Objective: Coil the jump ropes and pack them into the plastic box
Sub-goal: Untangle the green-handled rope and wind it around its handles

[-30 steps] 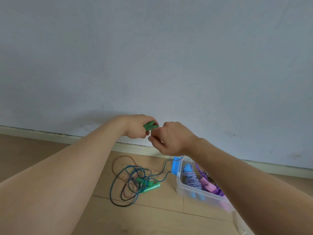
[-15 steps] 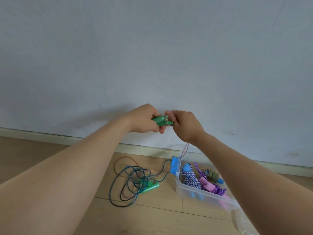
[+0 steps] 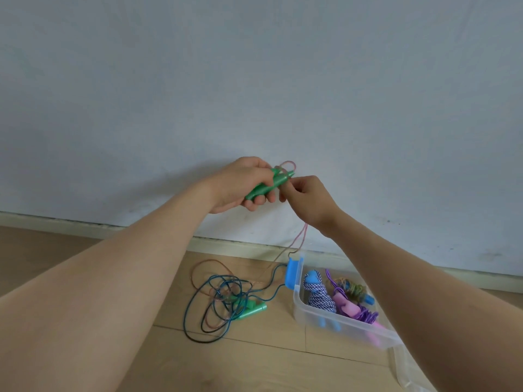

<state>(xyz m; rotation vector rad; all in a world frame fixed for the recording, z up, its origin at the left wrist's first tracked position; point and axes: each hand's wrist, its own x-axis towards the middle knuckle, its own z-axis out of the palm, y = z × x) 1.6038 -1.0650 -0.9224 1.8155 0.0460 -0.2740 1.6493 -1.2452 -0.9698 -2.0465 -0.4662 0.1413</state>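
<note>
My left hand (image 3: 240,183) grips two green rope handles (image 3: 268,186) held together in the air in front of the wall. My right hand (image 3: 307,198) pinches the thin pink cord (image 3: 301,240) right at the handle tips, and a small loop of it stands above them. That cord drops to the floor, where it lies tangled with a dark teal rope (image 3: 215,304) and another pair of green handles (image 3: 250,309). To the right stands the clear plastic box (image 3: 300,309) with a blue clip, holding a blue-white braided rope (image 3: 318,292), a purple-pink one (image 3: 358,308) and a multicoloured one (image 3: 353,287).
The floor is light wood planks (image 3: 254,363) meeting a pale wall at a cream baseboard (image 3: 85,224). A clear lid or second plastic piece (image 3: 407,372) lies at the box's near right corner.
Both hands have risen together with the green handles. The handles now stick out further from my left fist, and a pink loop has appeared above their tips.
</note>
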